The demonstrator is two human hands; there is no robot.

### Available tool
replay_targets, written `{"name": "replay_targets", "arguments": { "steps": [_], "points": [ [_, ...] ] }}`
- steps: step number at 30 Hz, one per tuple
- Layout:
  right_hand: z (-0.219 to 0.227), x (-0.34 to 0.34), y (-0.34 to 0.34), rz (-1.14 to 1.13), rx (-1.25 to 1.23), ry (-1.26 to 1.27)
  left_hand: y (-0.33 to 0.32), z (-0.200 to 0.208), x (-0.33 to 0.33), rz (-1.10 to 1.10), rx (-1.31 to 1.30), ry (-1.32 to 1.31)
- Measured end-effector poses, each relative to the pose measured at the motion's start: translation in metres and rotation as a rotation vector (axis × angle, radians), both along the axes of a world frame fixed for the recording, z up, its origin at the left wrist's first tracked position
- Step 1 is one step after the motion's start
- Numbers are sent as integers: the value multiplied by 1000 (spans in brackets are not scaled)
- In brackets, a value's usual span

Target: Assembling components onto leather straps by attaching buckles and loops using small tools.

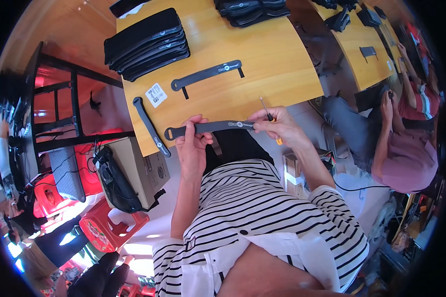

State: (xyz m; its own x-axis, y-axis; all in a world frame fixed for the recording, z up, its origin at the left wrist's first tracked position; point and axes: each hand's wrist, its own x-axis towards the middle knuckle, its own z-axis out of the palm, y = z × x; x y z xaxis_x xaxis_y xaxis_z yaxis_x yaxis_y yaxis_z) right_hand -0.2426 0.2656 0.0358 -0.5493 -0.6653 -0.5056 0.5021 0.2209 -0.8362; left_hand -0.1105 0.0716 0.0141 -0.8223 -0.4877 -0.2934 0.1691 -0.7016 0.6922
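A dark grey strap [223, 125] with a slotted, rounded end and pale print stretches between my hands, just off the table's near edge. My left hand [192, 148] is closed on it near the slotted end. The other end is pinched in my right hand [281, 127], which also holds a small screwdriver [279, 141] with a yellow-and-black handle, its thin shaft pointing up and away. On the table lies a similar strap [208, 74] with two short black tabs sticking out below. Another strap [151, 126] rests along the left edge, beside a white printed label [156, 95].
Stacks of black straps [146, 44] and more black pieces [252, 11] sit on the wooden table [277, 54]. At left are a black metal frame [74, 99], a cardboard box [146, 168] and a red stool [109, 225]. People work at another table [362, 49] on the right.
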Motion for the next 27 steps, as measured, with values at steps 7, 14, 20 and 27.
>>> {"name": "replay_targets", "arguments": {
  "steps": [7, 14, 20, 27],
  "points": [
    [-4, -12, -1, 1, 15, -175, -1, -1, -3, -30, -46, -21],
    [-10, -40, -11, -112, 67, 99, -30, -9, -10, 50, -231, -212],
    [-19, -76, -50, -169, 131, 339, -67, -12, -44, 142, -546, -387],
    [-49, -105, -64, -217, 133, 360, -88, -31, -67, 89, -494, -410]
  ]
}}
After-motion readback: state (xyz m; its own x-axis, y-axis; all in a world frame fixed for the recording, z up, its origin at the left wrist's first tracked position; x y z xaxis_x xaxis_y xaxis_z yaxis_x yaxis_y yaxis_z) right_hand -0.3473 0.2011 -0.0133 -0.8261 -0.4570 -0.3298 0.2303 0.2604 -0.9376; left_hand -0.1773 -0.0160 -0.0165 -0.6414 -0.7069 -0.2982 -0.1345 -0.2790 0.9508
